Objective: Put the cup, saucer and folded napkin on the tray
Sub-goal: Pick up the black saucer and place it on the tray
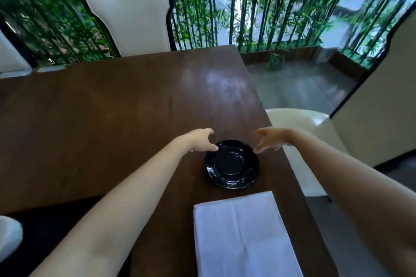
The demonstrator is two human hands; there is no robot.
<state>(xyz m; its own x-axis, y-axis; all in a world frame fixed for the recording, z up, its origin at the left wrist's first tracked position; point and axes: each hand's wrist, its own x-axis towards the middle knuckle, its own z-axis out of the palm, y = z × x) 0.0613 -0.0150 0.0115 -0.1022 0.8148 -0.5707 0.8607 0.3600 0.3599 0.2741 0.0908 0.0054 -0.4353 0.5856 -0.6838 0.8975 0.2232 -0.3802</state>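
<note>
Black saucer point(231, 163): glossy, lying flat on the dark brown wooden desk point(112, 119) near its right edge, with nothing on it.
Left hand point(201, 140): reached out from the lower left, bare forearm over the desk; grip wide, fingers curled loosely, with the fingertips point(213, 148) at the saucer's far-left rim. Whether they touch the rim or sit just above it, I cannot tell.
Right hand point(271, 139): reached out from the lower right; grip wide, fingers spread and bent, with the lowest fingertip at the saucer's far-right rim. Contact is likewise unclear.
Hands together: one on each side of the saucer's far edge, neither closed around it.
Napkin point(243, 234): white, folded into a long rectangle, flat on the desk on the near side of the saucer, close to it but not touching, running down out of the bottom of the view.
Cup and tray: neither shows in this view.
Chairs: one cream chair with a dark frame point(130, 18) at the far side of the desk, another cream chair point(308, 128) to the right.
Background: green bamboo stems point(258, 2) beyond the desk.
</note>
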